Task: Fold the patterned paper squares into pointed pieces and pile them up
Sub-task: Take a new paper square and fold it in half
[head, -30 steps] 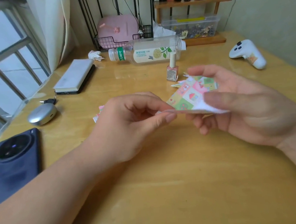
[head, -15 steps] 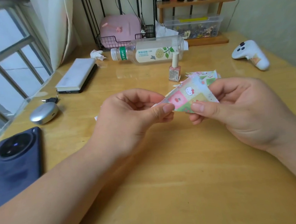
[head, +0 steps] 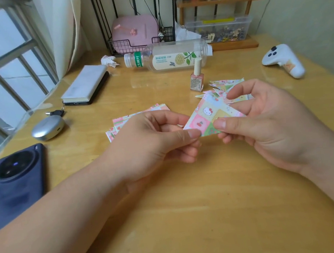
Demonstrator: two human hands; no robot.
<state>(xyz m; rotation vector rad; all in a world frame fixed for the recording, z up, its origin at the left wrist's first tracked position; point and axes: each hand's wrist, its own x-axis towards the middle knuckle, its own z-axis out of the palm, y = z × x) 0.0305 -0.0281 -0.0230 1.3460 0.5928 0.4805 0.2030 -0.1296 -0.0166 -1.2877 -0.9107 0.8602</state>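
I see the paper square [head: 206,116] held in the air above the tabletop [head: 190,205], approx. mid-view, between both hands. The left hand [head: 153,142] pinches its corner at 7 o'clock, thumb on top, curled fingers [head: 187,153] under it. The right hand [head: 274,124] pinches the lower edge at 5 o'clock, w/ the thumb on the printed side and the other fingers behind. Its index finger is lifted, not touching the sheet, at 1 o'clock. So both hands are grasping the same sheet, none is released.

My judgement on handling: the sheet is very light and thin, w/ almost no stiffness, so it bends under its own weight if I hold only one corner. It takes a crease easily, and I think a wrong crease will not go away. If the two hands pull apart it can tear. Best hold is at corners and edges w/ fingertips only, light pressure, middle left free for the fold line. If the surface is slippery, I cannot tell.

The flat squares [head: 120,120] lie fanned on the tabletop at 9 o'clock from the held sheet, partly hidden behind the left hand. The pointed pieces [head: 227,83] are piled at 1 o'clock, just beside the nail polish bottle [head: 197,78], on its 3 o'clock side.
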